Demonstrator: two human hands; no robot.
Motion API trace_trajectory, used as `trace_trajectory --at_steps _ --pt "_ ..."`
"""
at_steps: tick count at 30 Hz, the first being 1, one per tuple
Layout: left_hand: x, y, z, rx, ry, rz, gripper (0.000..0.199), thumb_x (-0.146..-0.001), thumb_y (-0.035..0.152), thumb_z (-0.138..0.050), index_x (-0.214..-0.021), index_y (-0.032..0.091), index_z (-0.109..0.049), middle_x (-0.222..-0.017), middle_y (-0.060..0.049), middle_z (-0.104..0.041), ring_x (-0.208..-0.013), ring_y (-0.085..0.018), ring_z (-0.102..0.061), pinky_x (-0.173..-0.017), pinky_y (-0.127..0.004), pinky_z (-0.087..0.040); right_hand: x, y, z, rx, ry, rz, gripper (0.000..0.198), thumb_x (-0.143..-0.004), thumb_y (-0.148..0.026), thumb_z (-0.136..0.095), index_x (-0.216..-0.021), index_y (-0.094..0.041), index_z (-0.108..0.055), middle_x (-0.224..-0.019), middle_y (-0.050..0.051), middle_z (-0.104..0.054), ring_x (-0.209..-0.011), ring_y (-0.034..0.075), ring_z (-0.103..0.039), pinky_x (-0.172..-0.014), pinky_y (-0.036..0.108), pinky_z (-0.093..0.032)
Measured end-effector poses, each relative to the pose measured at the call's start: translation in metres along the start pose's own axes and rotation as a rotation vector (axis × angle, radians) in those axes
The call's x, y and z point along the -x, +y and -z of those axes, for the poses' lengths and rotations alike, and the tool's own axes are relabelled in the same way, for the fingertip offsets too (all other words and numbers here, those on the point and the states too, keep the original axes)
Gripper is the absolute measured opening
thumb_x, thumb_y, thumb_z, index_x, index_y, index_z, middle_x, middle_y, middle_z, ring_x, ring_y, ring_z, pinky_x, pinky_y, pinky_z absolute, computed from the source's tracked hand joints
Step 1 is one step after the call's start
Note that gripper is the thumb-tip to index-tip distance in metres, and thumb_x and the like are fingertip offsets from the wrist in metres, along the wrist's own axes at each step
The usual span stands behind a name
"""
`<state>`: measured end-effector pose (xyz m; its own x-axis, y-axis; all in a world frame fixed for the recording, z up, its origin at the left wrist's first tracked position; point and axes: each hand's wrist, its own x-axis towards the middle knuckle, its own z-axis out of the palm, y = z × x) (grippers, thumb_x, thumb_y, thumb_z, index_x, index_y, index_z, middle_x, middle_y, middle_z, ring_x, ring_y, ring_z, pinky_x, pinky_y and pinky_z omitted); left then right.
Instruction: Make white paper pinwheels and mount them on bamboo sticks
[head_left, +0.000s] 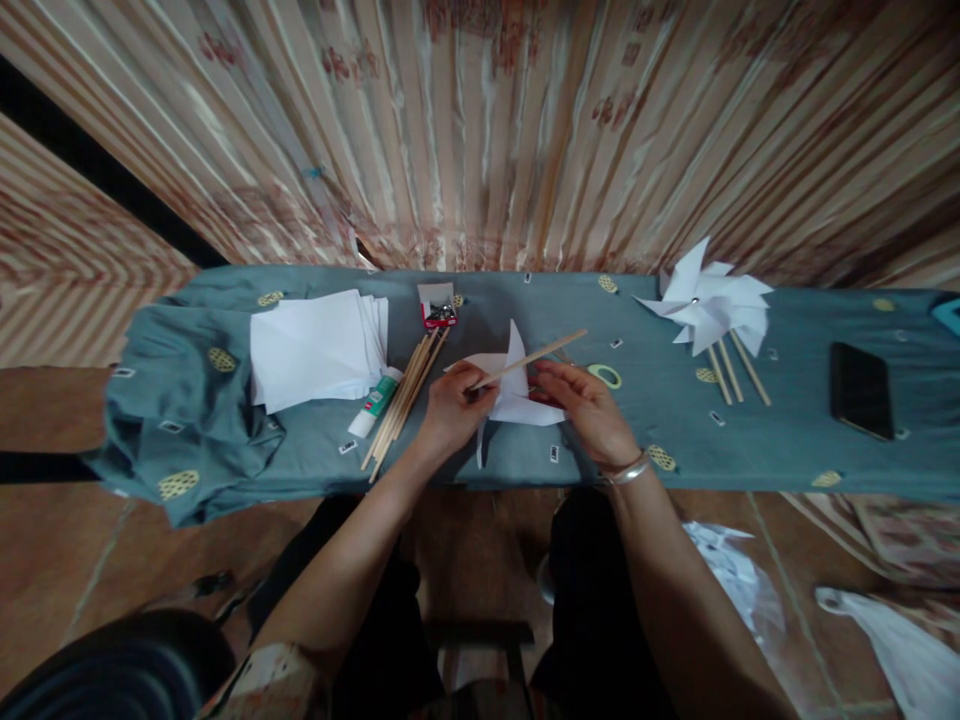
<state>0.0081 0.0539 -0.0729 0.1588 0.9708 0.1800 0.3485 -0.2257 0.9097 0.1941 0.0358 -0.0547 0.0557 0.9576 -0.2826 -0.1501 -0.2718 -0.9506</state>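
Note:
A white paper pinwheel [511, 400] with pointed blades is held above the table between my two hands. My left hand [453, 405] is closed on one end of a wooden stick [541, 354] and also grips the pinwheel's left side. The stick slants up to the right across the paper. My right hand [589, 405], with a silver bangle at the wrist, has its fingers bent against the pinwheel's right side; its fingertips are partly hidden. Just past that hand lie scissors with pale green handles [604, 376].
Left on the cloth-covered table [480, 300] are a paper stack [319, 345], a glue stick [375, 402], several wooden sticks [405, 400] and an open box of metal pins [438, 308]. Pinwheels on sticks [701, 300] and a phone [861, 390] lie to the right.

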Motion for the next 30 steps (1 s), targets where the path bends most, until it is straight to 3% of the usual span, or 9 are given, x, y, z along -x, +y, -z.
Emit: trace_trajectory --at_steps 8,14,19,24,27,30 --pt "-0.004 -0.001 0.009 0.298 0.001 0.183 0.007 -0.071 0.024 -0.067 -0.07 0.016 -0.066 -0.072 0.001 -0.061 -0.069 -0.013 -0.055 -0.066 -0.025 -0.042 0.009 -0.017 -0.002 -0.212 -0.1 -0.1 0.047 -0.075 -0.063 -0.067 -0.095 -0.021 -0.07 -0.096 0.009 -0.077 -0.085 0.023 -0.072 -0.076 0.036 -0.06" --pt "-0.004 0.004 0.009 0.493 -0.011 0.265 0.016 -0.069 0.031 -0.072 -0.071 0.016 -0.066 -0.068 0.001 -0.061 -0.067 -0.012 -0.053 -0.066 -0.025 -0.042 0.008 -0.013 -0.002 -0.297 -0.127 -0.1 0.036 -0.078 -0.051 -0.068 -0.097 -0.021 -0.071 -0.1 0.008 -0.076 -0.09 0.02 -0.072 -0.08 0.032 -0.059" --pt "-0.004 0.004 0.009 0.62 -0.016 0.313 0.021 -0.068 0.035 -0.073 -0.071 0.016 -0.065 -0.065 0.002 -0.057 -0.062 -0.011 -0.049 -0.059 -0.024 -0.038 0.011 -0.014 -0.006 -0.296 -0.104 -0.073 0.03 -0.072 -0.038 -0.076 -0.097 -0.022 -0.072 -0.096 0.004 -0.076 -0.084 0.016 -0.071 -0.079 0.028 -0.058" --pt "-0.004 0.004 0.008 0.698 -0.038 0.347 0.023 -0.067 0.035 -0.076 -0.069 0.016 -0.063 -0.064 0.003 -0.055 -0.058 -0.008 -0.046 -0.055 -0.022 -0.036 0.013 -0.011 -0.01 -0.15 -0.065 0.032 0.034 -0.071 -0.036 -0.077 -0.102 -0.025 -0.07 -0.102 0.002 -0.075 -0.089 0.017 -0.07 -0.085 0.033 -0.058" --pt "-0.003 0.004 0.008 0.701 -0.049 0.36 0.025 -0.068 0.037 -0.076 -0.069 0.016 -0.062 -0.063 0.003 -0.054 -0.056 -0.008 -0.046 -0.053 -0.022 -0.036 0.014 -0.006 -0.013 -0.039 -0.04 0.198 0.035 -0.07 -0.032 -0.076 -0.104 -0.027 -0.068 -0.104 0.002 -0.073 -0.096 0.019 -0.069 -0.093 0.038 -0.055" --pt "-0.001 0.005 0.007 0.691 -0.066 0.395 0.026 -0.069 0.038 -0.075 -0.071 0.016 -0.061 -0.062 0.003 -0.054 -0.053 -0.008 -0.046 -0.051 -0.023 -0.034 0.018 -0.001 -0.016 0.212 0.015 0.362 0.039 -0.076 -0.027 -0.071 -0.114 -0.027 -0.063 -0.112 0.004 -0.07 -0.101 0.021 -0.067 -0.097 0.04 -0.052"
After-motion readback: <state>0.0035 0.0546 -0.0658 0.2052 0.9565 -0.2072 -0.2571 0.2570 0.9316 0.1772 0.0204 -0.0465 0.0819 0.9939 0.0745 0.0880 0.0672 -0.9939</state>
